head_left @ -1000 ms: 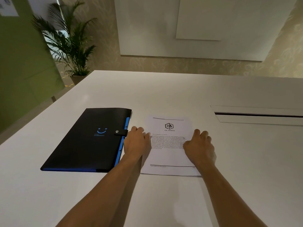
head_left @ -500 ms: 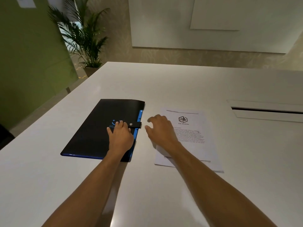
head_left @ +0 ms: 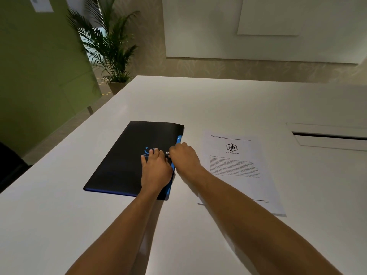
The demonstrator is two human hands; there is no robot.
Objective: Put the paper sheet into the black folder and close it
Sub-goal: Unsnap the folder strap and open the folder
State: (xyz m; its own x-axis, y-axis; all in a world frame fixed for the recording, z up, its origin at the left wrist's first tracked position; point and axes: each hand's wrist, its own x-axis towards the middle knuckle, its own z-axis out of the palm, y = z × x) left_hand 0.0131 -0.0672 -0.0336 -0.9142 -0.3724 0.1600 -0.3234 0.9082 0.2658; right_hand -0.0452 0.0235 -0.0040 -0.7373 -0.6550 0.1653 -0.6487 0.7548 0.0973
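The black folder is lying shut on the white table, its snap strap fastened across the blue opening edge; the left hand is pressing flat on the cover beside the strap, grip spread and holding nothing, probably to pin the folder while it is being unfastened; the right hand is curling its fingers at the snap, and whether its grip is pinching the strap I cannot tell; the paper sheet is lying flat on the table just to the right of the folder, untouched; beyond the folder a potted palm is standing on the floor; right of the folder, past the sheet, a cable slot is cutting the table; nothing but the fastened strap is blocking the way.
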